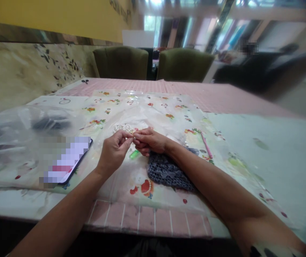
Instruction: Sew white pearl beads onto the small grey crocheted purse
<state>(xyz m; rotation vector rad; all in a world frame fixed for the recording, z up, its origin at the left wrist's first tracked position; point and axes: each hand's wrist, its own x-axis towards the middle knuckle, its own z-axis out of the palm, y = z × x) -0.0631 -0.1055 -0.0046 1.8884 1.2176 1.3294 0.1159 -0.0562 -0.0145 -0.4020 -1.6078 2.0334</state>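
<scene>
Both of your hands meet at the fingertips above the worktop (217,96). Your left hand (115,146) pinches with thumb and forefinger; your right hand (149,140) pinches against it, its lower fingers curled under. Between them is a tiny pale thing (134,138), too small to name; such a two-sided grip probably suits its size. White beads (122,127) lie heaped just beyond your fingertips, likely for a short reach. The dark crochet (166,170) lies below your right wrist; whether they touch, you cannot tell. A green stick (134,154) shows beside that hand, partly hidden. Your phone (74,160) lies screen up on your left, perhaps for easy glancing. A pink stick (206,145) lies beyond your right forearm.
</scene>
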